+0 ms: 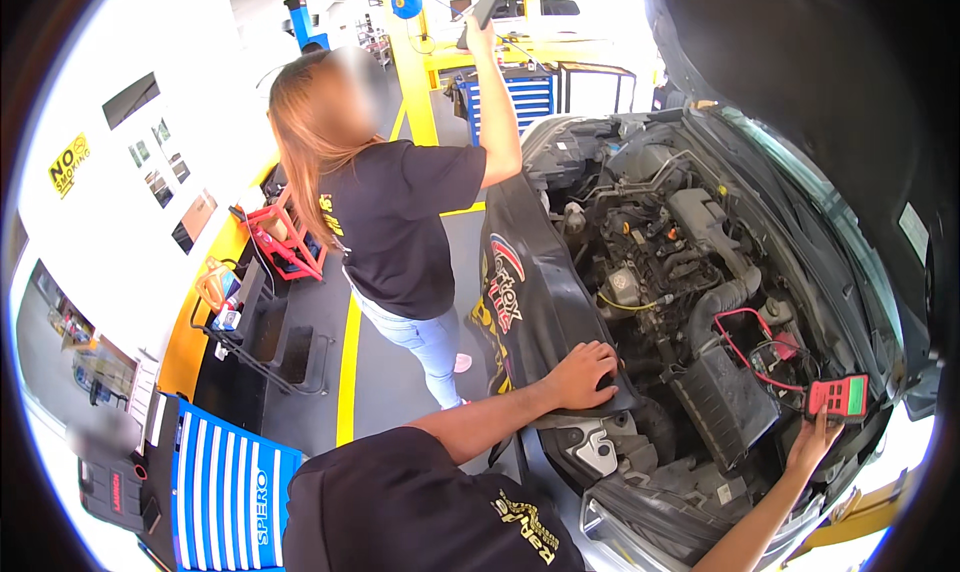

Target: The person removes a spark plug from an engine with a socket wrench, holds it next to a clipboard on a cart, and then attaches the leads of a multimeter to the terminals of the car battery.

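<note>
My left hand [583, 377] lies palm down on the dark fender cover [545, 317] at the edge of the engine bay, fingers apart and slightly bent, holding nothing. At the right, my right hand [815, 444] grips the lower end of a red handheld battery tester [822, 396] with a greenish screen. A red cable [742, 357] loops from near the tester toward a red clamp [787, 344] by the battery area. Parts around that clamp are too small to tell apart. Left of the tester sits a black ribbed air filter box [725, 402].
The raised hood [800, 42] overhangs the engine [660, 242]. Across the fender, another person [400, 222] holds up a dark flat device [480, 20]. A blue tool chest [230, 487], a black cart [290, 347] and a red rack [285, 242] stand left.
</note>
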### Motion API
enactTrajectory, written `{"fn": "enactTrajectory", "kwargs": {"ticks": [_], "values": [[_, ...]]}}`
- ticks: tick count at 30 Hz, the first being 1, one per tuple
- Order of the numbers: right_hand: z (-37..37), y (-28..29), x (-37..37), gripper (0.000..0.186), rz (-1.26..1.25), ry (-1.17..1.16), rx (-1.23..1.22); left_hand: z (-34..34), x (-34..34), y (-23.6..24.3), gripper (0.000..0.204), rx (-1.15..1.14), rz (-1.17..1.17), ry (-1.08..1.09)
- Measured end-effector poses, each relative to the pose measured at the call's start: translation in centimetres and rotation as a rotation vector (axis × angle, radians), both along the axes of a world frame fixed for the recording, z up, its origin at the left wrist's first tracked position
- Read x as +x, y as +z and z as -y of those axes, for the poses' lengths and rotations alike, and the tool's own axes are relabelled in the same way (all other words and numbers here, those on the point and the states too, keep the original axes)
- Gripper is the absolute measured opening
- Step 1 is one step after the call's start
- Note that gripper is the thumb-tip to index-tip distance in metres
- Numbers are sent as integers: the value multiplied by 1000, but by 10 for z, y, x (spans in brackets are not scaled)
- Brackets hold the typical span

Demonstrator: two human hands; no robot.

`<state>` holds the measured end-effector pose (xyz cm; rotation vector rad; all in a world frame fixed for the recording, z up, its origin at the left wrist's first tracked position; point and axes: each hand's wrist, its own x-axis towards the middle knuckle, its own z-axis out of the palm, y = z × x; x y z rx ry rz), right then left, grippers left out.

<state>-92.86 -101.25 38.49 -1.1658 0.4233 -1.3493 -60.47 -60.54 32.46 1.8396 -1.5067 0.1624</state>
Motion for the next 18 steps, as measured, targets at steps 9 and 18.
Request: {"fn": "enactTrajectory", "kwargs": {"ticks": [9,18], "values": [[-20,6,-4,52,45,-23,-2,5,2,-1,25,-15,42,-7],[-43,35,32,39,56,-59,23,11,11,-4,26,-7,67,12]]}}
